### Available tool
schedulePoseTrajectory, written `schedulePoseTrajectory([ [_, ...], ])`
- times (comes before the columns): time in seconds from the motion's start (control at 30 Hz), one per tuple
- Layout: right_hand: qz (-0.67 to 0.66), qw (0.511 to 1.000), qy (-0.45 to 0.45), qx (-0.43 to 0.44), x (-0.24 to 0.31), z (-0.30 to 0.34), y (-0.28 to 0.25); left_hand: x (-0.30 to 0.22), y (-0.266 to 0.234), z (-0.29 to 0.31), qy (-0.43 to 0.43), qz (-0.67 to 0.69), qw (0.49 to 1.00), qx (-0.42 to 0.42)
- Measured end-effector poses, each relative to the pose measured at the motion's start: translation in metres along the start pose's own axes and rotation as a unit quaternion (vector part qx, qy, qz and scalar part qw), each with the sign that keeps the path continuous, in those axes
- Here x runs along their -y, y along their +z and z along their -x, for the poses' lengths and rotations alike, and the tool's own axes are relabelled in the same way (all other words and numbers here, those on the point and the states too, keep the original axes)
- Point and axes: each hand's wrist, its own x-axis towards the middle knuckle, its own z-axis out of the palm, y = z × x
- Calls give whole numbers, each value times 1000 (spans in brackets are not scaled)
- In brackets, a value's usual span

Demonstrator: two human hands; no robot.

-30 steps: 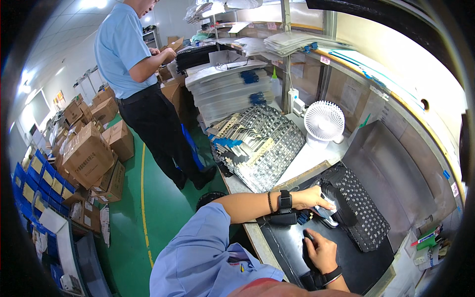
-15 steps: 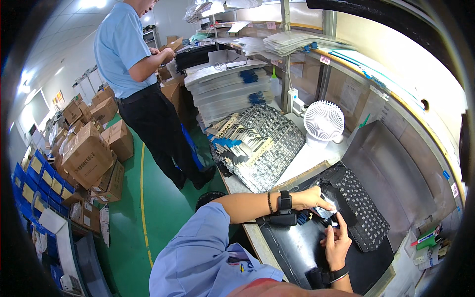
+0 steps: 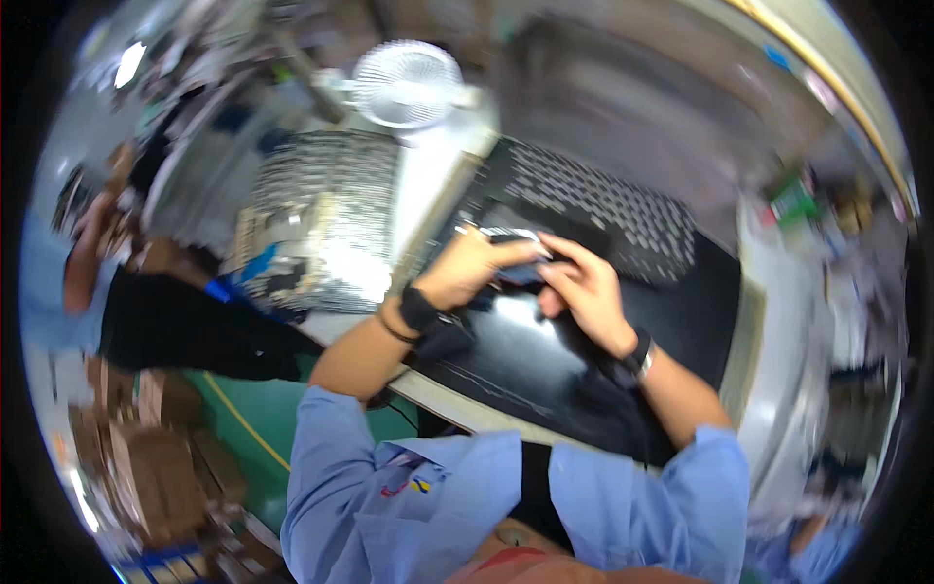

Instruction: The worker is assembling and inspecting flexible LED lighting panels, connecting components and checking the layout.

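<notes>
My left hand (image 3: 465, 270) reaches over a black work mat (image 3: 545, 389), its thumb and fingers closed on a small, dark, shiny piece (image 3: 519, 273). From the other side my right hand (image 3: 591, 292) meets it, index finger and thumb bent in at the piece's right end. Motion smears the fingertips, and the exact kind of the piece cannot be made out. Just beyond the hands lies a black sheet with rows of pale spots (image 3: 623, 209). Dark bands circle both wrists.
A white fan (image 3: 407, 86) stands at the back left, behind a pile of patterned sheets (image 3: 326, 209). A grey panel (image 3: 623, 107) rises behind the mat. Another person (image 3: 195, 321) stands at left, near cardboard boxes (image 3: 165, 467). A green object (image 3: 796, 200) is at the right.
My view has swung right and down, so the bench and both forearms sit more centrally and the other person has shifted left. Both hands stay together at the small piece.
</notes>
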Motion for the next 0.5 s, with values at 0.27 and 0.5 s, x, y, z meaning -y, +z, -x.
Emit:
schedulePoseTrajectory([
  [0.27,-43,999,29,-15,-1,9,-7,2,-8,-4,-95,62,992,50],
  [0.5,-22,1000,2,-7,-8,14,-8,5,0,2,-65,18,998,19],
])
